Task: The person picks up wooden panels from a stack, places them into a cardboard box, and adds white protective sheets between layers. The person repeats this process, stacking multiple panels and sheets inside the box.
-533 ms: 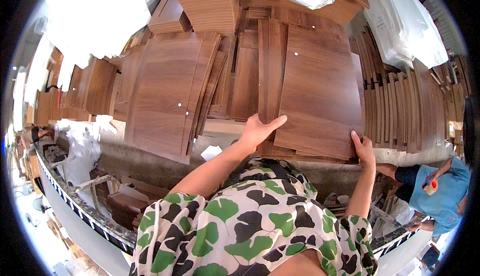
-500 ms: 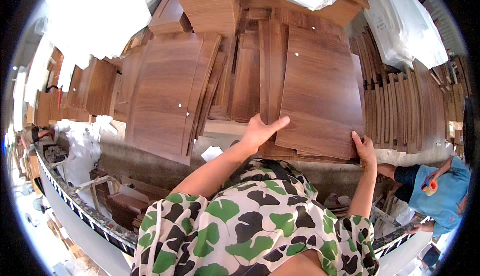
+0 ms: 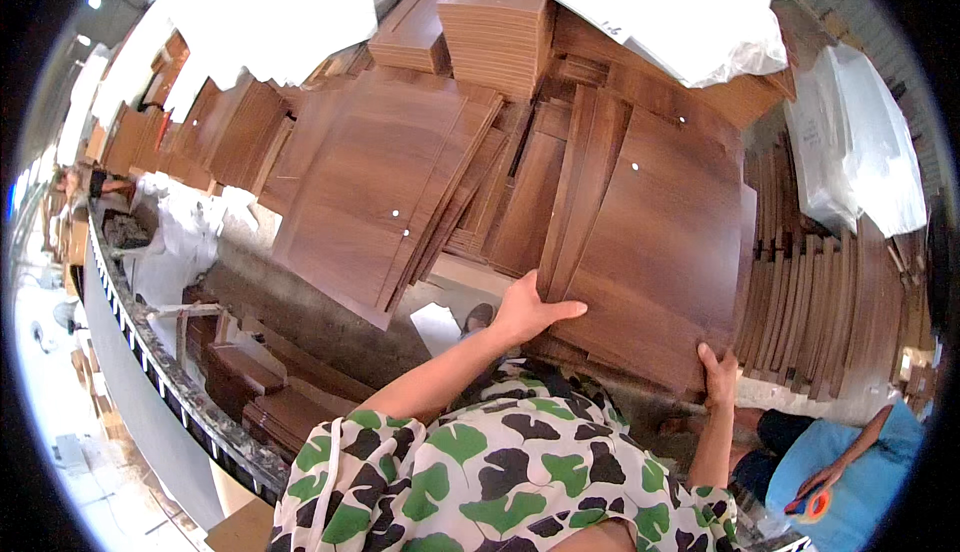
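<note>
A brown wood-grain panel (image 3: 650,252) with a small white dot lies on top of a stack in front of me. My left hand (image 3: 532,312) grips the near left edge of the panels, its thumb resting on the top face and its fingers hidden beneath. At the near right corner my right hand (image 3: 718,374) holds the same panel, thumb on top, other fingers mostly out of sight. How many panels are between my fingers I cannot tell. Narrower panels (image 3: 590,182) lie slanted along the left side of this stack.
Left of me is another panel stack (image 3: 350,192); thick piles (image 3: 495,32) stand behind. White plastic-wrapped packages (image 3: 650,2) lie at the back. Panels stand on edge (image 3: 800,302) at right. Near my right arm, a co-worker in a blue shirt (image 3: 850,472) holds an orange tape roll (image 3: 818,504).
My view has turned, so the stacks appear tilted and shifted right and down. Both hands keep their hold at the panel's near edge. The co-worker appears lower in the picture.
</note>
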Tool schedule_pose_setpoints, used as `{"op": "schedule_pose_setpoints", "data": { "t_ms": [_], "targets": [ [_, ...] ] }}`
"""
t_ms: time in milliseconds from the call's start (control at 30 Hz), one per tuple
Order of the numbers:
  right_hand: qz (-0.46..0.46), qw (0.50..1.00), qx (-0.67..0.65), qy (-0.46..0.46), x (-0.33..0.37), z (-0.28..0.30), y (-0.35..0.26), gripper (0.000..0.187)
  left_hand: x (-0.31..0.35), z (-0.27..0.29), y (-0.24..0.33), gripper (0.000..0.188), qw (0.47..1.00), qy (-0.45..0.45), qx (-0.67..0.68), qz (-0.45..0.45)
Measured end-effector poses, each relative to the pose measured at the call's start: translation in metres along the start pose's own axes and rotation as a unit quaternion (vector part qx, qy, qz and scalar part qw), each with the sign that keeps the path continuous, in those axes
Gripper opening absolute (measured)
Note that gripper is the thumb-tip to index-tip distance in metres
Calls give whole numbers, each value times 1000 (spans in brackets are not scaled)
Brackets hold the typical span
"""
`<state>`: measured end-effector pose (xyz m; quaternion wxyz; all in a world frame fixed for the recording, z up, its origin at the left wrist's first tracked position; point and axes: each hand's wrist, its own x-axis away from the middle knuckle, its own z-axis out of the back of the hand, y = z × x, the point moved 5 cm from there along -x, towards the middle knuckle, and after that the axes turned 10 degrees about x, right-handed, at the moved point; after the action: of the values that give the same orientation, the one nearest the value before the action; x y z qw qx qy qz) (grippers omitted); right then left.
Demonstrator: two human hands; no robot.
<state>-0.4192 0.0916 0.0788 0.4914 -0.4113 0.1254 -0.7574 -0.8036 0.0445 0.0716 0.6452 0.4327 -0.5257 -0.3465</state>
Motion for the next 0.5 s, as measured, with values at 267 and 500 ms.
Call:
{"op": "schedule_pose_setpoints", "data": {
  "t_ms": [267, 500],
  "targets": [
    [111, 985, -130, -8, 80, -13, -16, 60, 66, 44, -6, 75, 999, -9, 5, 53],
    [194, 972, -113, 68, 148, -48, -64, 61, 114, 120, -18, 71, 996, -5, 84, 20]
  ]
}}
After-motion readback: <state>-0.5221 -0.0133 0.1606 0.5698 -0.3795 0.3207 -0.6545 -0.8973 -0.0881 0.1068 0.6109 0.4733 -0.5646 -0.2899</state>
